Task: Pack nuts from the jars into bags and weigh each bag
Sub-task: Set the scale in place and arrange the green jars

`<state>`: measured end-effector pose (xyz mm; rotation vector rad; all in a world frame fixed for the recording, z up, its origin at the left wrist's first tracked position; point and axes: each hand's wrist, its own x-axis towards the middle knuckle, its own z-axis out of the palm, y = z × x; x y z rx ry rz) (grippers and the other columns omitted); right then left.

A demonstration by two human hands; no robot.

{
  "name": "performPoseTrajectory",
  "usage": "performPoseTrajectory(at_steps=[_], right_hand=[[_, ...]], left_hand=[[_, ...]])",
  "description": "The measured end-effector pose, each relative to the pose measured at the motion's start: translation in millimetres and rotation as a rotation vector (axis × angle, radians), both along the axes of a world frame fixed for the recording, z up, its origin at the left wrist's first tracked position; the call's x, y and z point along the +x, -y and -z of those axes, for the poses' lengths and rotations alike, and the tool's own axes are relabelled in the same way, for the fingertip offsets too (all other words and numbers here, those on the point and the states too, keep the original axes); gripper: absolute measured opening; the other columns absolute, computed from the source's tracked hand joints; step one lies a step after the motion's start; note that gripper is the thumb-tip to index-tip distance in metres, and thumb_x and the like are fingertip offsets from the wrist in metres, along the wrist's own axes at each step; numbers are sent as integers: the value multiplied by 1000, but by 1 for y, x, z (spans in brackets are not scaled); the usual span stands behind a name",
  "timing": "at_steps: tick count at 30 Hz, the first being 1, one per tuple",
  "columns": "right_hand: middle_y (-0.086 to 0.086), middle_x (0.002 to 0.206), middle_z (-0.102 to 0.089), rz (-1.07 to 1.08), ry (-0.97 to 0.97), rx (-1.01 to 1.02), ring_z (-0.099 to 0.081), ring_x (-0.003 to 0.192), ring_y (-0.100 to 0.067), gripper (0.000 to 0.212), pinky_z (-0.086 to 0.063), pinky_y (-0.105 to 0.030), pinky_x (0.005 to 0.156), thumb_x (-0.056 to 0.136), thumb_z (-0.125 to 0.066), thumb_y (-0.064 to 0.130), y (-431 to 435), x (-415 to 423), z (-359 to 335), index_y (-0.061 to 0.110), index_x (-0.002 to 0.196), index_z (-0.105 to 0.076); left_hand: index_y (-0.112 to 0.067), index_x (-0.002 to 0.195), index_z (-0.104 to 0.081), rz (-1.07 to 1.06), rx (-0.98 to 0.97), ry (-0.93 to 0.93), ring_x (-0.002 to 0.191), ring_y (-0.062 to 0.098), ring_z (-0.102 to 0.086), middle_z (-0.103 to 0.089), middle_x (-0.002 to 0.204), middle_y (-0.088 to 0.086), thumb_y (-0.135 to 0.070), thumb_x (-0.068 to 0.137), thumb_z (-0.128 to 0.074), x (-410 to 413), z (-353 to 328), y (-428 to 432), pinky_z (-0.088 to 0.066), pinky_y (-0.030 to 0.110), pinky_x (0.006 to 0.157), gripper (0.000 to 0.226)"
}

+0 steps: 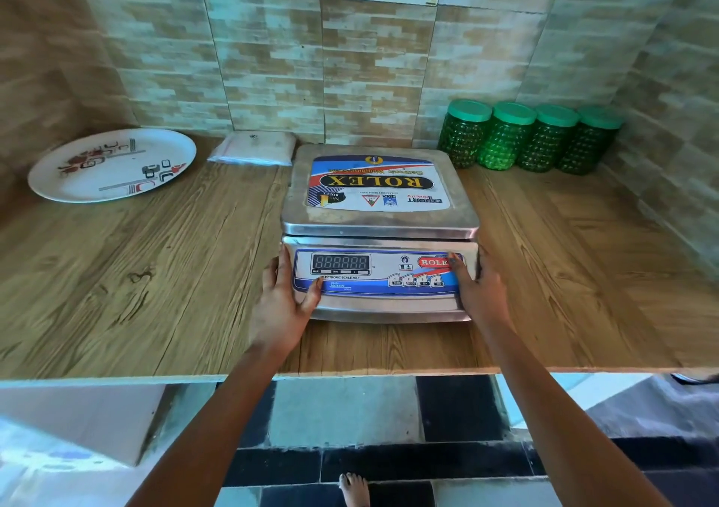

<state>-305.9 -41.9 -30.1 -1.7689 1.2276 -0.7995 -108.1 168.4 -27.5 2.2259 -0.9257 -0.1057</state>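
Observation:
A steel electronic scale (379, 230) stands in the middle of the wooden counter, its display dark and its pan bare apart from a label. My left hand (286, 300) grips the scale's front left corner, thumb on the panel. My right hand (476, 288) grips the front right corner the same way. Several green jars with green lids (529, 136) stand in a row against the back wall to the right of the scale. A flat pack of clear bags (255, 148) lies at the back, just left of the scale.
A white patterned plate (113, 164) rests at the back left of the counter (155, 273). Tiled walls close in the back and both sides. The counter's front edge runs below the scale, with tiled floor and a bare foot (355, 489) beneath.

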Motion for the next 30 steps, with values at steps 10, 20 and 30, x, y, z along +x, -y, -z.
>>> performPoseTrajectory(at_steps=[10, 20, 30], right_hand=[[-12, 139, -42, 56, -328, -475, -40, 127, -28, 68, -41, -46, 102, 89, -50, 50, -16, -10, -20, 15, 144, -29], [-9, 134, -48, -54, -289, -742, -44, 122, -23, 63, -36, -34, 100, 90, -36, 55, -22, -26, -29, 12, 135, -43], [-8, 130, -51, 48, -232, -779, -47, 121, -24, 52, -42, -40, 100, 90, -47, 46, 30, -77, -31, 12, 130, -50]], left_hand=[[-8, 148, -11, -27, 134, 305, 141, 33, -20, -17, 153, 18, -58, 90, -28, -21, -13, 4, -17, 42, 115, 79], [-7, 141, -32, 276, -122, 444, 133, 30, -32, -32, 149, 14, -45, 87, -41, -80, -30, 52, -28, 46, 109, 67], [-7, 141, -34, 439, -174, 463, 131, 26, -31, -39, 145, 12, -44, 86, -44, -141, -37, 132, -31, 42, 107, 67]])
